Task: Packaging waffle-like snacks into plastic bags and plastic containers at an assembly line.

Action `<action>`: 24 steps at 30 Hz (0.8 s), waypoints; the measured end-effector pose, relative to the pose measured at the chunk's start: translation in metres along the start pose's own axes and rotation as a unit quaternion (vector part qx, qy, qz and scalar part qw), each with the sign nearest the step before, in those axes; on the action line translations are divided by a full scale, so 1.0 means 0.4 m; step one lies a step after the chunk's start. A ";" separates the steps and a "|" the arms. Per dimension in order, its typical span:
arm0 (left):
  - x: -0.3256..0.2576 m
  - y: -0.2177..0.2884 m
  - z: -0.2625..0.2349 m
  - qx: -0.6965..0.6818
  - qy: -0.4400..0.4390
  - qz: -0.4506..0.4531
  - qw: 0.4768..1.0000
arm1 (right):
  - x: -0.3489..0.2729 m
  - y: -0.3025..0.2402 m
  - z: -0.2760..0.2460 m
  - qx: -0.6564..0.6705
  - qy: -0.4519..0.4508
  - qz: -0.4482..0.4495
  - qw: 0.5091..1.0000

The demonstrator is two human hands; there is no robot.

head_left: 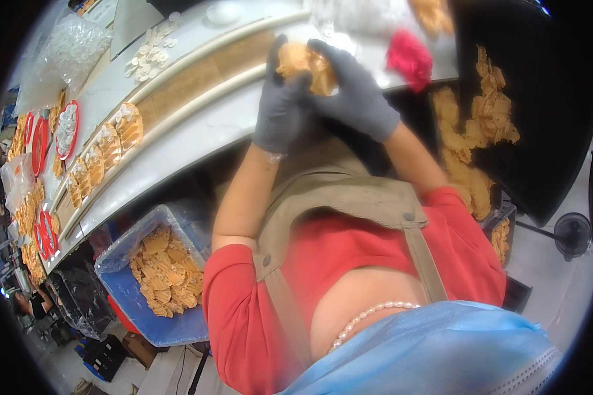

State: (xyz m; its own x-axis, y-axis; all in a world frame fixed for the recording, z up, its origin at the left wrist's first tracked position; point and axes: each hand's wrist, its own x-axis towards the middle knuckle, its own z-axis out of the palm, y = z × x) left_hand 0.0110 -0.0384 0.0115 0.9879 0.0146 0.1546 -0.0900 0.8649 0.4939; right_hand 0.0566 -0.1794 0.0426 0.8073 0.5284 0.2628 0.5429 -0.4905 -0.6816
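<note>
Both of my hands wear dark grey gloves and meet over the near edge of the white worktable. Between them is a tan-orange moulded plastic part (296, 59), slightly blurred, so its exact kind is unclear. My left hand (280, 112) wraps the part's left side, fingers curled around it. From the right, my right hand (357, 92) grips the same part, with its thumb side against the lower right. A glossier tan surface shows beside my right fingers; whether it is a second piece I cannot tell. My fingers partly cover the part.
A brown belt between pale rails (204, 74) runs leftward, carrying several tan parts (109, 145). Small white discs (153, 56) lie behind it. Left are a red oval tray (76, 113) and clear bag (59, 56). A blue bin (128, 284) holds tan pieces; a crimson bundle (410, 60) sits right.
</note>
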 end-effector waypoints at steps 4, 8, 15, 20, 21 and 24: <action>-0.018 0.015 -0.011 0.085 -0.006 -0.002 0.996 | 0.006 0.004 0.009 0.059 -0.049 0.023 0.997; -0.026 0.021 -0.039 0.079 -0.011 0.010 0.997 | 0.017 -0.007 -0.002 0.224 -0.114 0.092 0.964; -0.051 0.040 -0.102 -0.009 0.088 -0.018 0.996 | 0.124 0.111 -0.010 0.023 0.002 0.079 0.997; -0.066 0.062 -0.095 -0.072 0.059 -0.033 0.995 | 0.183 0.142 0.033 -0.210 0.025 -0.028 0.977; -0.073 0.068 -0.098 -0.076 0.065 -0.035 0.994 | 0.191 0.120 0.046 -0.263 0.027 -0.062 0.962; -0.095 0.091 -0.090 -0.065 0.085 -0.043 0.993 | 0.204 0.035 0.032 -0.141 -0.035 -0.135 0.980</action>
State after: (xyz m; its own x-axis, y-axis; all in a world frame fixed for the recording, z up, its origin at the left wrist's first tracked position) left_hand -0.0254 0.0107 -0.0072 0.9993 0.0130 -0.0349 0.0013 0.9241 0.3822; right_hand 0.1272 -0.1341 0.0458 0.6133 0.7068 0.3527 0.7846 -0.4935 -0.3754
